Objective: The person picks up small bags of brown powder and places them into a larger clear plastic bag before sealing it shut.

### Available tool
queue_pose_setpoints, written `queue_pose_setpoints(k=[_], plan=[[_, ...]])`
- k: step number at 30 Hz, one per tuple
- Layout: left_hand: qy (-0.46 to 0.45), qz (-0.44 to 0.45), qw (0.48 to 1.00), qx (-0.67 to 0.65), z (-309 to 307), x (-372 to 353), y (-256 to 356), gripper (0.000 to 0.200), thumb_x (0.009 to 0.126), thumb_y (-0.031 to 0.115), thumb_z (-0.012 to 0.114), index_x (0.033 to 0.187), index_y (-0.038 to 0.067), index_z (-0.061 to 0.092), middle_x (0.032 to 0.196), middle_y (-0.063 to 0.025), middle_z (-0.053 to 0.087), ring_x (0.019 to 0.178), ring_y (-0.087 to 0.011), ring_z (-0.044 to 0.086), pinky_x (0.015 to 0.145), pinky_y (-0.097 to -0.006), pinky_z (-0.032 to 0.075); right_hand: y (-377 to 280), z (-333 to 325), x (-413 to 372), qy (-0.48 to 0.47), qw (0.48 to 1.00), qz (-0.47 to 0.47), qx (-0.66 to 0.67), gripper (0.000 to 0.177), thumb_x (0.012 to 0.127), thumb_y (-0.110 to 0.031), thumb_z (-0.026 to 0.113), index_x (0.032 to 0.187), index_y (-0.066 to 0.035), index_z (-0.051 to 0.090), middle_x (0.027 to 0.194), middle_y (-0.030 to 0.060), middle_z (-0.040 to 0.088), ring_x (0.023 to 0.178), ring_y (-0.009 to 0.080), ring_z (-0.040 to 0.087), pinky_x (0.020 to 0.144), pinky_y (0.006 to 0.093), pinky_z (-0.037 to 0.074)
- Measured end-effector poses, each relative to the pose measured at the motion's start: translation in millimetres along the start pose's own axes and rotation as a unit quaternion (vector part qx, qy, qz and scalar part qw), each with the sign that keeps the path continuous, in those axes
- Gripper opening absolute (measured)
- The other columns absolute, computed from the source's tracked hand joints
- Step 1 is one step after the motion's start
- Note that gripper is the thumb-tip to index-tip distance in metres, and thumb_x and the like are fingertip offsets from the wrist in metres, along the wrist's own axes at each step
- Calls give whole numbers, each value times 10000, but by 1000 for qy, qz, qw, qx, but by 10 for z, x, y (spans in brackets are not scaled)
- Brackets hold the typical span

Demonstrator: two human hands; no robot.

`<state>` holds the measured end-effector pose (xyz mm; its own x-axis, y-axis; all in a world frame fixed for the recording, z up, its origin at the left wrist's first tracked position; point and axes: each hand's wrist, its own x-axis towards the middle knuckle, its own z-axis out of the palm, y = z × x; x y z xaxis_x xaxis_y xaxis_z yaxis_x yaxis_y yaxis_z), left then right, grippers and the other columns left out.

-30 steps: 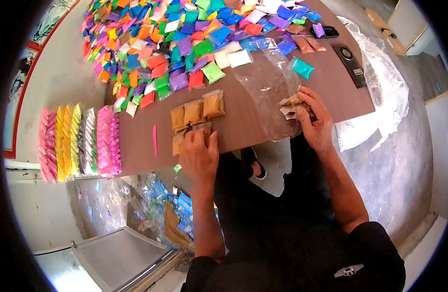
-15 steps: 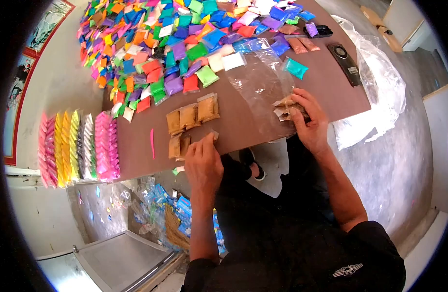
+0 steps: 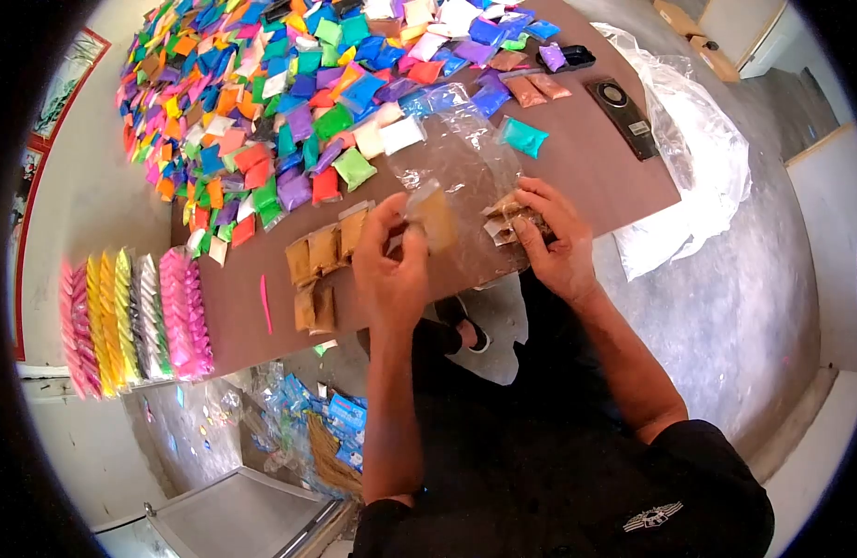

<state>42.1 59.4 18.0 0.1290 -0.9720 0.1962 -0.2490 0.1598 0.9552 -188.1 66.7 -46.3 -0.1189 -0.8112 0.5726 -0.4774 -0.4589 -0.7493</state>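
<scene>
My left hand pinches a small tan packet in a clear wrapper, slightly blurred and lifted off the table. My right hand is closed on a small stack of brown packets near the table's front edge; its fingers partly hide them. Left of my left hand lie several tan packets in two rows. A clear plastic bag lies flat beyond my hands.
A big heap of coloured packets covers the table's far left. Pink, yellow and white packet strips stand at the left corner, near a pink stick. A dark device and a plastic sheet are right.
My left hand has moved up and towards my right hand, bringing a tan packet with it. My right hand still grips the brown packets. The whole view has shifted a little.
</scene>
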Motion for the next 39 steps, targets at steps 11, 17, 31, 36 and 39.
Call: queue_pose_setpoints(k=[11, 17, 31, 36, 39], plan=[[-40, 4, 999, 4, 645, 365, -265, 364, 963, -23, 661, 1322, 32, 680, 1151, -99, 748, 990, -158, 711, 857, -311, 580, -6, -6, 21, -2, 1000, 11, 0, 358, 898, -22, 793, 1254, -27, 757, 1367, 189, 717, 1235, 360, 712, 1039, 421, 572], [-108, 88, 984, 111, 567, 412, -160, 271, 942, 17, 688, 1205, 49, 748, 1086, -98, 776, 911, -158, 723, 775, -332, 587, -16, 1, 16, -6, 1000, 16, -4, 367, 890, -25, 795, 1254, -30, 758, 1365, 187, 717, 1232, 363, 711, 1031, 423, 578], [-206, 0, 978, -36, 534, 656, -552, 190, 985, -11, 678, 1174, 4, 697, 998, -42, 767, 869, -106, 697, 788, -277, 561, 16, 16, -4, -9, 1000, 26, -4, 409, 883, -38, 800, 1287, -31, 741, 1409, 204, 684, 1249, 382, 696, 1047, 433, 570], [-218, 65, 972, 50, 495, 600, -272, 206, 963, -20, 690, 1161, 31, 715, 972, -89, 755, 879, -120, 707, 785, -286, 555, -44, -17, 29, -41, 997, 60, 3, 549, 942, -81, 745, 1463, 28, 612, 1534, 248, 589, 1384, 400, 608, 1153, 429, 488], [-223, 80, 968, 89, 496, 612, -358, 231, 950, -19, 702, 1173, 36, 722, 975, -128, 756, 853, -183, 730, 767, -320, 560, -43, -29, 44, -49, 997, 59, -20, 594, 931, -63, 732, 1498, 31, 582, 1575, 260, 552, 1428, 414, 575, 1177, 436, 465]])
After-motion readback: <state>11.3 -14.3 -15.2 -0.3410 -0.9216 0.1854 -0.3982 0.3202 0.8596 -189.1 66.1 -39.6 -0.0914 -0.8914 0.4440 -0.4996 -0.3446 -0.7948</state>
